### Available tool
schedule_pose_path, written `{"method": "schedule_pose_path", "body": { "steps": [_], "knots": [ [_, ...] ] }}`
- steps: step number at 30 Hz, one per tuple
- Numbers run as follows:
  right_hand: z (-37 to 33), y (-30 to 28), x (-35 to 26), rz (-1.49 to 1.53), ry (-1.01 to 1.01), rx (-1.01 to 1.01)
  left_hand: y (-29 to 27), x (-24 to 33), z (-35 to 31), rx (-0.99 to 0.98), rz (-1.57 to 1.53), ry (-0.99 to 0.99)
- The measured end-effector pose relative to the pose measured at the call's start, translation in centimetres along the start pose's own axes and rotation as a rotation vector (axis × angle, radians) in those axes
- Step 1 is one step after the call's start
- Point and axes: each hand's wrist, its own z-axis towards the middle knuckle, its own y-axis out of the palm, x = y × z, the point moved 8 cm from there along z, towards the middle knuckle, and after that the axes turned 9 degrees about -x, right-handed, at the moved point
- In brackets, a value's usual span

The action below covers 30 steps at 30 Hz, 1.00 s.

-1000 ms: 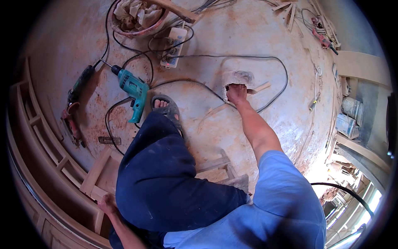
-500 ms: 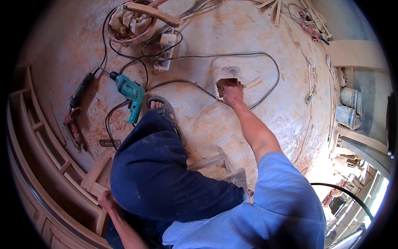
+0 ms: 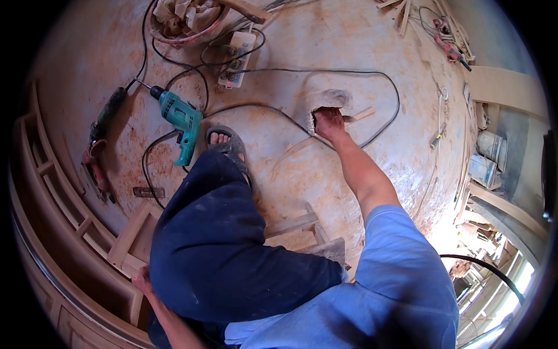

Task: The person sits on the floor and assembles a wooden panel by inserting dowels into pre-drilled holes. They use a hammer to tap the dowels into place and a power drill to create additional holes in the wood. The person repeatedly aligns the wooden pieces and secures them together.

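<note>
My right hand (image 3: pixel 330 124) reaches into the dark opening of a whitish, rough-edged container (image 3: pixel 339 98) on the floor, perhaps a bag. Its fingers are hidden inside, so what they touch does not show. Low on the left, my left hand (image 3: pixel 142 281) is curled at the edge of a pale wooden frame (image 3: pixel 131 232), part of a long wooden cabinet (image 3: pixel 49 198). A teal power drill (image 3: pixel 181 119) with a long bit lies left of my sandalled foot. A thin wood strip (image 3: pixel 361 114) lies beside the container.
Black cable (image 3: pixel 372 74) loops around the container. A white power strip (image 3: pixel 238 58) and a bucket holding crumpled paper (image 3: pixel 186 20) stand farther off. An angle grinder (image 3: pixel 102 151) lies by the cabinet. A red tool (image 3: pixel 449 47), a screwdriver (image 3: pixel 436 139) and wood scraps lie at right.
My right hand has gone a little deeper into the opening, and its fingers are more hidden. My left hand stays at the wooden frame. The whole view has shifted slightly.
</note>
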Motion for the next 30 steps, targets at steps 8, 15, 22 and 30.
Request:
{"method": "schedule_pose_path", "body": {
  "steps": [8,15,22,30],
  "knots": [
    [0.6,0.2,0.9,0.05,0.17,-0.102,0.8,-2.5,0.0,0.0,-0.303,-0.14],
    [0.7,0.2,1.5,0.073,0.274,-0.168,0.6,-1.3,0.2,0.041,-0.341,-0.191],
    [1.5,1.9,1.3,0.017,0.261,-0.294,-0.1,-0.2,-0.2,-0.031,-0.084,0.042],
    [1.1,0.9,1.4,0.026,0.212,-0.121,0.0,0.7,0.3,-0.033,0.028,0.009]
  ]
}}
